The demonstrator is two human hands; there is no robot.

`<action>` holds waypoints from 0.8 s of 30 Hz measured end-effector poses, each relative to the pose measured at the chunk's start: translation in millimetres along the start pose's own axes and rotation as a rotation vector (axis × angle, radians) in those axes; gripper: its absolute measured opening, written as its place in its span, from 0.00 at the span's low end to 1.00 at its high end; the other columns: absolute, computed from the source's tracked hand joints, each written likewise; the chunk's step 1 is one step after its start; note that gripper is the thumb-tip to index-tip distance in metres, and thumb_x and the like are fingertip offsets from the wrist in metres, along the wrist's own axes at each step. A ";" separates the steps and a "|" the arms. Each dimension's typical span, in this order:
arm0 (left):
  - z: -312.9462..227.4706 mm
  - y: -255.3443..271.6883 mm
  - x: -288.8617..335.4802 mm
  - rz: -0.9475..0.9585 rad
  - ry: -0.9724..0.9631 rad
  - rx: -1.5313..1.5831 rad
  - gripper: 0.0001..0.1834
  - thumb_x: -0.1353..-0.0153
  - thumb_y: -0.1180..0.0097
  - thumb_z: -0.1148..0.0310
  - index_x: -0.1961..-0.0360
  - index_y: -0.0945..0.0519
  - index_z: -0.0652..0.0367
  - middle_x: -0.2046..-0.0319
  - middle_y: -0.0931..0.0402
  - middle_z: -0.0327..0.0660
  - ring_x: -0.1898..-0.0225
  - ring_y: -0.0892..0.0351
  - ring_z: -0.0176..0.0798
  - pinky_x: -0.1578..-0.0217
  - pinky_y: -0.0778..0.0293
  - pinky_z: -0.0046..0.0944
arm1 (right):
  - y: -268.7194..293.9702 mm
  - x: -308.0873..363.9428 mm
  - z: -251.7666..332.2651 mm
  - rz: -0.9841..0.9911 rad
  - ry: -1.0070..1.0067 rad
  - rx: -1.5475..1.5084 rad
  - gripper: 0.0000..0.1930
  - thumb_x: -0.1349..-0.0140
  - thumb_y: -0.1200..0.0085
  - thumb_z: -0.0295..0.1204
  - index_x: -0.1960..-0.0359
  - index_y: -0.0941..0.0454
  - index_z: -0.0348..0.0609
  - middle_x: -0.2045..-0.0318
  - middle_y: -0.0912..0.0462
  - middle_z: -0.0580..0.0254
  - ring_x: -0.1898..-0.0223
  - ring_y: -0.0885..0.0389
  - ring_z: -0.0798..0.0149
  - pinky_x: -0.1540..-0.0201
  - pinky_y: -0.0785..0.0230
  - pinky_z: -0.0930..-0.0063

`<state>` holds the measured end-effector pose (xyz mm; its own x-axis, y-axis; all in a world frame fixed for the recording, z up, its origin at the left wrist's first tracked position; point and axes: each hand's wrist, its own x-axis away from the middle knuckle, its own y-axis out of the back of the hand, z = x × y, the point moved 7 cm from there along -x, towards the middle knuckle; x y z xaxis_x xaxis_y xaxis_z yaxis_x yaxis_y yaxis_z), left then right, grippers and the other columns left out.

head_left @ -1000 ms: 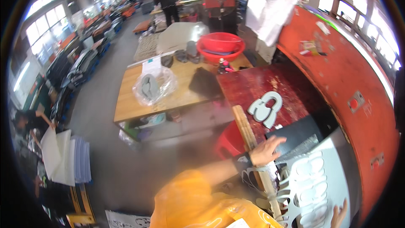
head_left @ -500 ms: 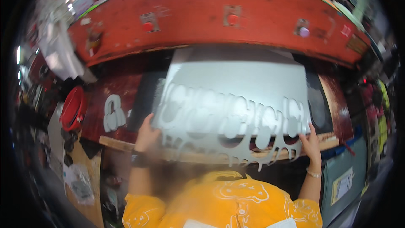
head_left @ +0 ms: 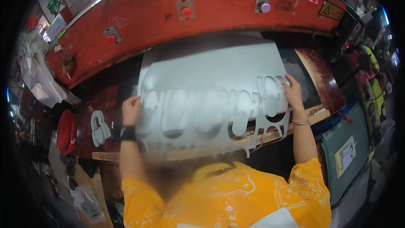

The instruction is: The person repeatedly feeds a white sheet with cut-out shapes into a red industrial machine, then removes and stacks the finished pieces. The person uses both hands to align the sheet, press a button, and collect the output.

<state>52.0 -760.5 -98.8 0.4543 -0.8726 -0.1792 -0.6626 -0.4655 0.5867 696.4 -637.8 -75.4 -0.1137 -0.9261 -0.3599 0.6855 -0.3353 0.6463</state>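
Sheet (head_left: 219, 67) over tabletop (head_left: 89, 101), machine (head_left: 228, 10) behind

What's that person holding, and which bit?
A thin, pale grey rectangular sheet with rounded cut-outs, by its side edges: the left grip at its left edge, the right grip at its right.

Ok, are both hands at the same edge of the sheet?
No, the left hand and right hand are at opposite edges of the pale sheet.
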 end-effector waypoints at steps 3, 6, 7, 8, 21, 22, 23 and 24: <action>-13.0 33.8 74.5 0.095 -0.011 0.160 0.15 0.44 0.48 0.76 0.54 0.22 0.67 0.73 0.20 0.39 0.75 0.27 0.25 0.76 0.31 0.27 | -2.7 -4.7 -36.6 0.068 -0.266 -0.291 0.22 0.41 0.47 0.26 0.44 0.28 0.35 0.56 0.19 0.43 0.54 0.19 0.62 0.49 0.31 0.74; -8.2 44.6 118.4 0.138 0.251 0.137 0.21 0.44 0.46 0.75 0.48 0.27 0.67 0.70 0.20 0.41 0.74 0.27 0.24 0.77 0.32 0.26 | -8.5 -11.0 -37.9 0.087 -0.191 -0.215 0.22 0.41 0.51 0.26 0.44 0.28 0.34 0.60 0.16 0.47 0.62 0.17 0.64 0.55 0.29 0.74; -15.2 41.8 119.8 0.106 0.173 0.196 0.21 0.44 0.45 0.74 0.47 0.27 0.66 0.69 0.21 0.42 0.74 0.26 0.26 0.76 0.30 0.28 | -15.3 -12.5 -38.9 0.139 -0.233 -0.189 0.22 0.41 0.52 0.26 0.44 0.28 0.34 0.62 0.16 0.48 0.64 0.17 0.64 0.55 0.28 0.74; -18.0 37.7 112.1 0.065 0.129 0.040 0.22 0.44 0.44 0.73 0.47 0.28 0.65 0.70 0.21 0.43 0.73 0.26 0.30 0.73 0.29 0.30 | -17.6 -17.4 -34.1 0.136 -0.211 -0.142 0.22 0.41 0.53 0.26 0.43 0.29 0.33 0.64 0.16 0.48 0.64 0.17 0.64 0.55 0.28 0.73; -9.9 18.6 96.7 0.030 0.017 -0.313 0.15 0.45 0.47 0.76 0.54 0.24 0.64 0.74 0.30 0.40 0.74 0.34 0.34 0.68 0.32 0.35 | 40.9 -5.7 -40.2 0.090 -0.111 0.412 0.37 0.50 0.39 0.41 0.37 0.36 0.49 0.39 0.35 0.49 0.38 0.37 0.48 0.39 0.42 0.57; -9.7 18.1 96.2 0.048 0.035 -0.362 0.16 0.46 0.47 0.76 0.54 0.24 0.63 0.73 0.30 0.41 0.72 0.32 0.36 0.68 0.32 0.36 | 36.9 -0.5 -52.4 0.231 -0.193 0.487 0.42 0.55 0.37 0.46 0.35 0.39 0.51 0.35 0.42 0.48 0.35 0.44 0.45 0.37 0.48 0.48; -9.6 17.4 94.6 0.054 0.056 -0.408 0.17 0.47 0.46 0.77 0.53 0.25 0.63 0.72 0.29 0.42 0.71 0.30 0.37 0.68 0.31 0.37 | 36.7 1.0 -55.3 0.241 -0.171 0.499 0.43 0.55 0.37 0.46 0.35 0.38 0.51 0.35 0.42 0.48 0.35 0.44 0.45 0.37 0.48 0.48; -16.0 14.3 90.1 0.054 -0.013 -0.440 0.18 0.47 0.45 0.77 0.53 0.25 0.62 0.71 0.29 0.43 0.69 0.29 0.39 0.67 0.30 0.38 | 34.2 1.1 -59.0 0.249 -0.164 0.532 0.43 0.56 0.37 0.46 0.35 0.38 0.52 0.35 0.43 0.47 0.36 0.44 0.45 0.37 0.48 0.48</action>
<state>93.0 -843.3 -93.9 0.4166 -0.8970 -0.1480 -0.3673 -0.3150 0.8751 762.2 -640.2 -93.4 -0.1340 -0.9882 -0.0738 0.2567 -0.1066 0.9606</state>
